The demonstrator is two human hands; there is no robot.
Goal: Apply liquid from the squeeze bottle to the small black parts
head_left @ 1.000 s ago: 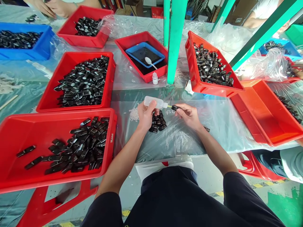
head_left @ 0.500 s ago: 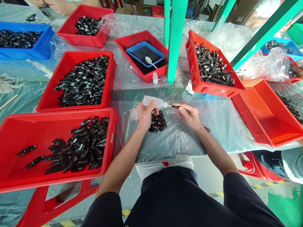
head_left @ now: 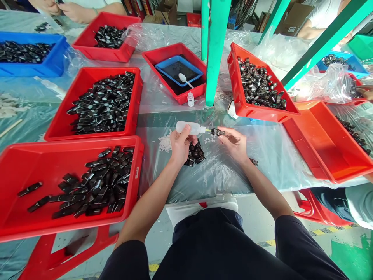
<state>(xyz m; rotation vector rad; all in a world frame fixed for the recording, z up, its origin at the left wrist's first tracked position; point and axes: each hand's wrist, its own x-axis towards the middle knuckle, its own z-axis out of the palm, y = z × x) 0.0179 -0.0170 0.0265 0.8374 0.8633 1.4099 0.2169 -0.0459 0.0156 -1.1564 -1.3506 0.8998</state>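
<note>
My left hand (head_left: 181,144) is closed around a whitish squeeze bottle (head_left: 188,127), which lies nearly level with its thin yellowish tip pointing right. Pinched in my right hand (head_left: 235,143) is a small glossy black part (head_left: 217,132), its left end at the bottle's tip; whether they touch I cannot tell. Beneath my left hand, a cluster of similar black parts (head_left: 196,153) lies on the plastic-covered table (head_left: 215,182). One more black part (head_left: 253,161) rests by my right wrist. Small white bits (head_left: 165,143) are scattered left of my left hand.
Red bins of black parts stand at left (head_left: 140,159), behind it (head_left: 138,99) and at right (head_left: 262,111). A red bin (head_left: 329,155) is at far right. A green post (head_left: 214,70) rises near a small bottle (head_left: 190,99) and a blue tray (head_left: 166,74). Co-workers' hands (head_left: 77,11) appear across the table.
The black part in my right hand has turned so that a broader, shiny face shows. My left hand still holds the bottle, now more level. The whole view has shifted slightly.
</note>
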